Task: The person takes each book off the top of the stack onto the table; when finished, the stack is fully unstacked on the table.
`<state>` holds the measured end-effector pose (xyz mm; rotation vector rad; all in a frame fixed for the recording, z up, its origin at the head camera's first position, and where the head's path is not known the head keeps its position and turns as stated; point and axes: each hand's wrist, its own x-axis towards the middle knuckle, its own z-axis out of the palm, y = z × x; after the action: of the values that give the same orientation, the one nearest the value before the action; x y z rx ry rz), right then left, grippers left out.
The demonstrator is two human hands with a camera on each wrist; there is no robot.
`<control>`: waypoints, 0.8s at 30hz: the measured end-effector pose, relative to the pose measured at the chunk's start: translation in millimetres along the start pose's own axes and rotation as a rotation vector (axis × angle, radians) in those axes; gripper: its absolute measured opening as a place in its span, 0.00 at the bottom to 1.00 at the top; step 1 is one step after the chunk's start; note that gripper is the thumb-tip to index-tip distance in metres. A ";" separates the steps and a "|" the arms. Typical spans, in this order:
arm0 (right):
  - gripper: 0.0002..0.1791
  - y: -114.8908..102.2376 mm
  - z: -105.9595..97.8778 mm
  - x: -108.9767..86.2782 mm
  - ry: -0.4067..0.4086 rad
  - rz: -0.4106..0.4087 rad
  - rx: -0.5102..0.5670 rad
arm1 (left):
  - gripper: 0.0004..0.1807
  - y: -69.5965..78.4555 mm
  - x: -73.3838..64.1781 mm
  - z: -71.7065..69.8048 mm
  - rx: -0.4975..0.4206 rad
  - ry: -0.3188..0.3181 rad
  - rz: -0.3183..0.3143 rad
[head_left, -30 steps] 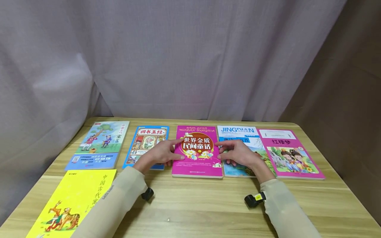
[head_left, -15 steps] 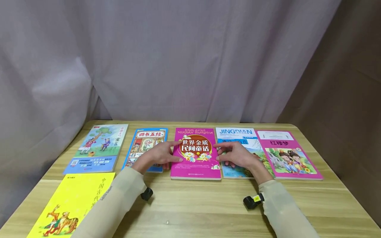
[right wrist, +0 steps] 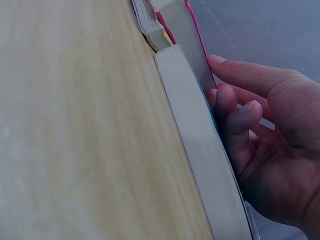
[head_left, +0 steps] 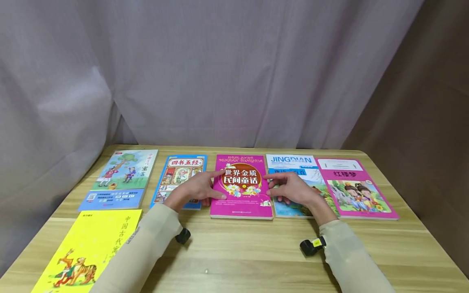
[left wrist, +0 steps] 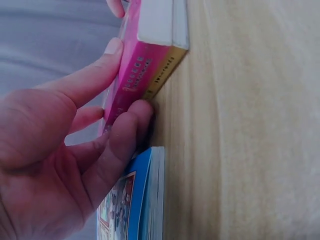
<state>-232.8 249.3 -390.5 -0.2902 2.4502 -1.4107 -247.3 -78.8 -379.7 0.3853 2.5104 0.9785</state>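
Note:
A pink paperback book [head_left: 242, 208] with a brown oval title lies at the middle of the table's back row. In the left wrist view it rests on a second book [left wrist: 163, 72] with a yellow spine. My left hand [head_left: 193, 188] holds its left side, thumb on the cover's edge and fingers against the spine. My right hand [head_left: 293, 189] holds the opposite side, thumb at the cover's edge and other fingers bent below. A blue-bordered book [head_left: 184, 162] lies partly under my left hand. The right hand is above a white-and-blue book [head_left: 292, 158].
Another pink book [head_left: 340, 175] lies at the right end of the row, and a green-and-blue book [head_left: 121, 173] at the left end. Nearer, a yellow book [head_left: 95, 232] is partly covered by my left sleeve. Behind the wooden table [head_left: 242, 252] hangs a grey curtain [head_left: 220, 81].
Both hands stay at the sides of the pink book, and the books keep their places. Only the head view shifts slightly up and down.

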 end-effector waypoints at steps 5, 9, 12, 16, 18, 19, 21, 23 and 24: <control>0.31 1.1 0.1 0.5 0.010 0.012 0.018 | 0.51 0.4 -0.1 -0.1 -0.024 -0.006 -0.009; 0.32 1.1 0.0 0.2 0.021 0.006 0.012 | 0.51 1.4 -1.9 -0.4 0.000 -0.001 -0.010; 0.33 0.5 1.1 1.1 0.023 0.003 0.013 | 0.51 1.6 -4.8 -1.2 0.025 0.005 -0.021; 0.33 -0.6 1.4 1.4 0.009 -0.011 0.011 | 0.51 4.1 -9.3 -1.7 0.026 0.025 -0.030; 0.33 -1.3 0.8 0.9 0.004 -0.018 0.014 | 0.50 6.2 -11.5 -1.4 0.014 0.037 -0.021; 0.33 -1.4 0.3 0.7 0.004 -0.022 0.013 | 0.50 7.3 -12.2 -1.2 0.006 0.042 -0.014; 0.33 -1.5 -0.6 0.2 0.003 -0.023 0.017 | 0.49 8.0 -12.9 0.0 -0.017 0.048 -0.001; 0.33 -1.4 -0.3 -0.2 0.002 -0.020 0.021 | 0.49 6.1 -12.6 1.3 -0.050 0.048 0.007; 0.34 -1.3 0.3 -0.3 0.002 -0.017 0.021 | 0.49 4.1 -12.3 2.0 -0.071 0.048 0.006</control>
<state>-232.4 248.5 -389.4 -0.3051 2.4386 -1.4435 -235.2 -79.6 -374.7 0.3514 2.5103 1.0877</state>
